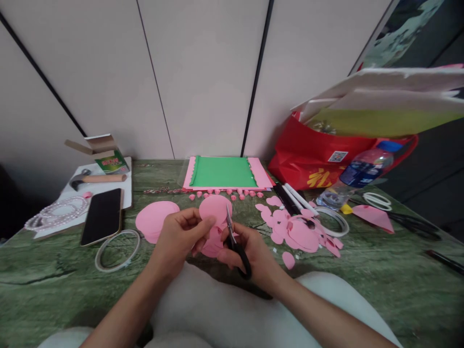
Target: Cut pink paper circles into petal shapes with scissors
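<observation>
Between thumb and fingers, my left hand (184, 232) pinches a pink paper circle (213, 208), held up above the table. My right hand (250, 249) grips black-handled scissors (239, 253), whose blades point upward against the circle's right edge. Whether the blades have paper between them is hard to make out. Below the held circle lie more pink paper pieces (213, 245), partly hidden by my hands. Left of my left hand rests a stack of pink paper ovals (154, 220). Pink paper scraps (293, 229) are heaped to the right.
Green and pink sheets (223, 171) lie by the wall, with small pink rolls (234, 197) before them. A phone (102, 216), tape roll (118, 251), hammer (97, 179) and beads (58, 212) occupy the left. On the right stand a red bag (311, 154) and a bottle (362, 169).
</observation>
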Demonstrator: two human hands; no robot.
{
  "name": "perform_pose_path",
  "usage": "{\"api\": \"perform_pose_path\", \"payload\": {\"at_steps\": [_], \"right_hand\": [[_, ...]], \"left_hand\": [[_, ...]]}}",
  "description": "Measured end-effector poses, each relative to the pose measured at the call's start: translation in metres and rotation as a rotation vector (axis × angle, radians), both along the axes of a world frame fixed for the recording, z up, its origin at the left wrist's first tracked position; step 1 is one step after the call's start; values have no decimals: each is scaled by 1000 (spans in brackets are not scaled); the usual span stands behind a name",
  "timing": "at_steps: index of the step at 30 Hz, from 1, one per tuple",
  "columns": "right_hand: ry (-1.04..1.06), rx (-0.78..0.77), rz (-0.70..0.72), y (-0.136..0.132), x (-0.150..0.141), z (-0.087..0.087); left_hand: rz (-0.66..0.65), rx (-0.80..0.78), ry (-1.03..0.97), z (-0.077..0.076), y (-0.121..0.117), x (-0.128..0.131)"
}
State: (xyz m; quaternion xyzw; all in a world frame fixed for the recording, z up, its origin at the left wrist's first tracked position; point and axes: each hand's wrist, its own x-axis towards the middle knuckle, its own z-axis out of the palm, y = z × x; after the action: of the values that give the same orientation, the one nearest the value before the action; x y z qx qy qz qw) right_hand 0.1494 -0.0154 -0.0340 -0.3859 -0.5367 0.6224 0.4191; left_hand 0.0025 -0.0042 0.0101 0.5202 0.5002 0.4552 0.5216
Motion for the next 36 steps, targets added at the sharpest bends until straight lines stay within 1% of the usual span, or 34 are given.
{"api": "perform_pose_path", "payload": {"at_steps": [5, 9, 15, 17, 21, 25, 30, 36], "right_hand": [[-22, -30, -1, 0, -1, 1], [-18, -25, 5, -2, -1, 3], [-15, -7, 42, -4, -3, 1], [5, 2, 30, -4, -3, 0], [76, 50, 20, -2, -3, 0], [110, 52, 42, -1, -2, 1], [86, 44, 22, -1, -1, 3], [96, 12, 39, 0, 0, -1]], "left_hand": [[5, 24, -80, -2, 1, -1], [-11, 2, -122, -1, 0, 0], [2, 19, -41, 1, -1, 0], [3, 23, -16, 1, -1, 0], [-54, 4, -25, 2, -2, 4], [-106, -12, -21, 1, -3, 5], [-67, 14, 7, -1, -3, 3], [-43, 0, 40, -2, -2, 2]]}}
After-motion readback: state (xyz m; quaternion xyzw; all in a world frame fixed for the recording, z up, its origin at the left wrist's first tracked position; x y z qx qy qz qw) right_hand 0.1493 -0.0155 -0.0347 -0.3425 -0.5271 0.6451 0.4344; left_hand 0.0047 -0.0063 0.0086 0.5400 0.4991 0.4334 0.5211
